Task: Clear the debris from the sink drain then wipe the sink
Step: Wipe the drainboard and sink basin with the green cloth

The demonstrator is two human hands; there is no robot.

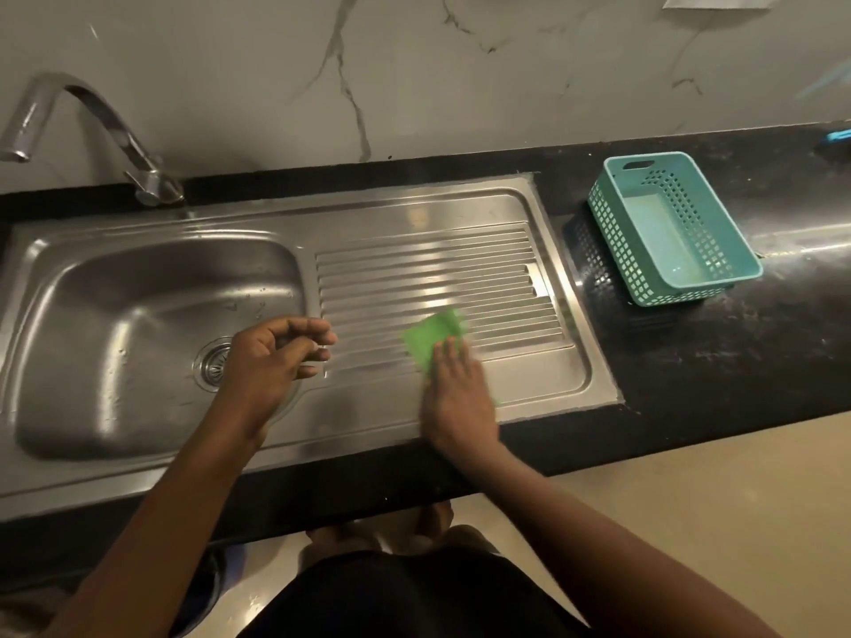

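A steel sink basin [115, 324] lies at the left, with its round drain [212, 363] partly covered by my left hand. To its right is the ribbed steel drainboard [437, 274]. A green cloth [433, 340] lies flat on the drainboard's near ribs, blurred. My right hand [453, 393] presses flat on the cloth's near edge. My left hand [276, 356] hovers over the basin's right rim, fingers loosely curled, holding nothing I can see.
A curved steel tap [92, 131] stands behind the basin. A teal plastic basket [718, 232] sits on the black counter [737, 361] to the right of the drainboard. The marble wall [414, 71] rises behind. The floor is below the counter's front edge.
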